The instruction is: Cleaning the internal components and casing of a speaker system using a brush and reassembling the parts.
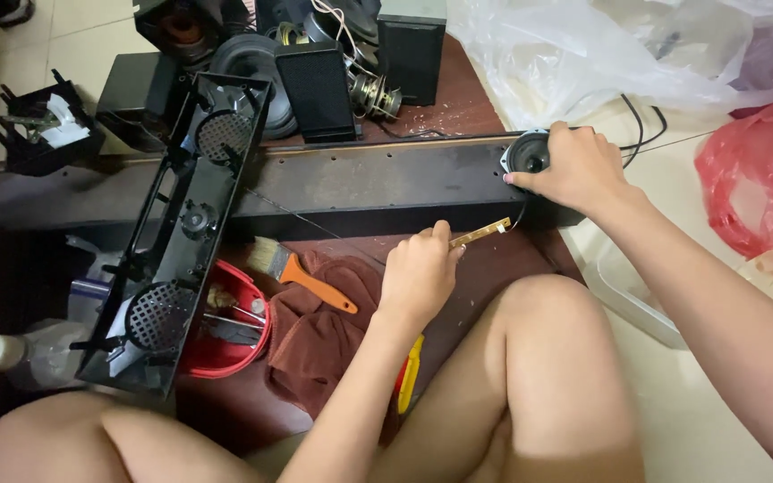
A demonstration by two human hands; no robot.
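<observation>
While left hand (418, 273) pinches strip (483, 233), right hand (574, 168) grips speaker (528, 154).

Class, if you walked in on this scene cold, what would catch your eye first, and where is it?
The long dark speaker bar across the middle, where the right hand grips a small round speaker at its end. Just below, the left hand pinches a thin brass-coloured strip. At far right lies a red plastic bag.

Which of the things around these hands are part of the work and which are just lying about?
In use: right hand on small round black speaker driver; left hand holding narrow tan circuit strip; long dark speaker bar housing.

Lying about: orange-handled paintbrush, red round bowl, brown cloth, red plastic bag.
</observation>
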